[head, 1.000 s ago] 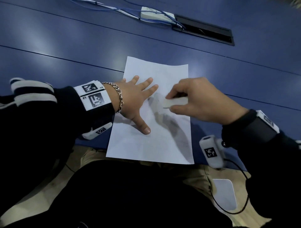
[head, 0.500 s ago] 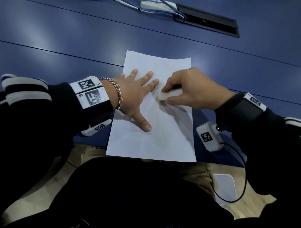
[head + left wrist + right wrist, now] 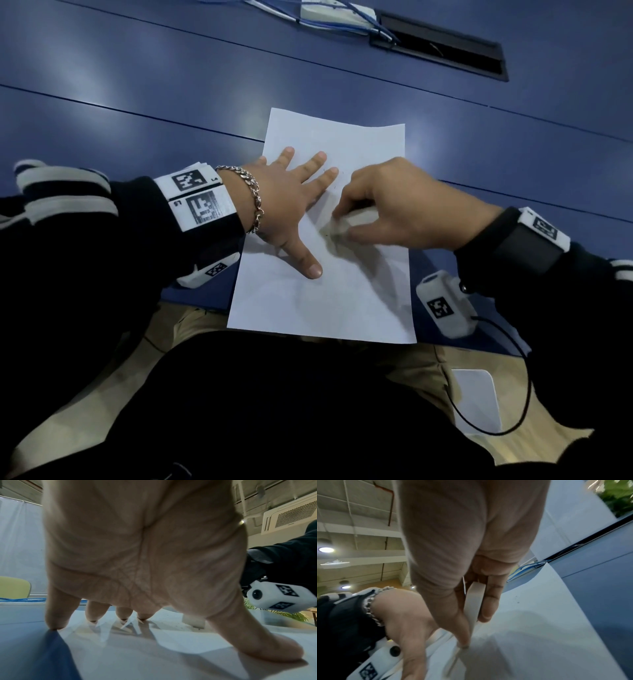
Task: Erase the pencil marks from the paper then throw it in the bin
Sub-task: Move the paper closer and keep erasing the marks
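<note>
Head: flat white rectangular paper [image 3: 322, 301] on glossy blue table [image 3: 137, 113]; left hand [image 3: 287, 209] splayed flat on it; right hand [image 3: 397, 209] pinches pale eraser [image 3: 346, 224] against sheet.
Left wrist: fingertips [image 3: 54, 624] press paper [image 3: 171, 649].
Right wrist: smooth slab eraser [image 3: 473, 601] clamped between thumb and fingers [image 3: 491, 601].

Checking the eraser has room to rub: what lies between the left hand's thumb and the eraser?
In the head view, only bare paper with a few dark crumbs separates the left hand thumb from the eraser pinched by the right hand.
</note>
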The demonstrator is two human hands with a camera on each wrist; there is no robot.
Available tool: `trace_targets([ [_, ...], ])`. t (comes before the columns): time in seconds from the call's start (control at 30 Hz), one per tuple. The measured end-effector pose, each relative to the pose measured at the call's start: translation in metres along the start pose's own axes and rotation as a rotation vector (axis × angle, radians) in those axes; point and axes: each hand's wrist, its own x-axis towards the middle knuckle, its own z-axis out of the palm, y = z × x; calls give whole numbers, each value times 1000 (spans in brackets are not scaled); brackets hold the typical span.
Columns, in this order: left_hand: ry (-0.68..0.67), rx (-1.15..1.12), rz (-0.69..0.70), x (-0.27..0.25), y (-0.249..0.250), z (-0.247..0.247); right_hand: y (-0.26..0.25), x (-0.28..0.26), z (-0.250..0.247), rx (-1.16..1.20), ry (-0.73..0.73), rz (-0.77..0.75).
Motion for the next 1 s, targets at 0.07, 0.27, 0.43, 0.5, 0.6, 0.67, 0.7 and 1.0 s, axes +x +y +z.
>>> trace_targets([
  [0.07, 1, 5, 3, 0, 0, 0, -2, -3, -4, 17, -60, -12],
  [0.27, -4, -5, -3, -1, 0, -1, 8, 0, -1, 46, 88, 87],
  [0.43, -11, -3, 2, 0, 0, 0, -5, -28, 0, 34, -8, 37],
  [0.5, -11, -9, 9, 0, -1, 0, 4, -41, -6, 37, 70, 95],
  [0.6, -17, -14, 14, 0, -3, 1, 17, -59, -6, 45, 114, 200],
  [0.67, -22, -4, 18, 2, -1, -1, 20, -67, -1, 66, 97, 247],
  [0.7, -16, 1, 25, 3, 1, -3, 21, -68, 1, 74, 95, 258],
  [1.0, -1, -14, 38, 8, 13, -4, 18, -39, -15, 115, 17, 244],
])
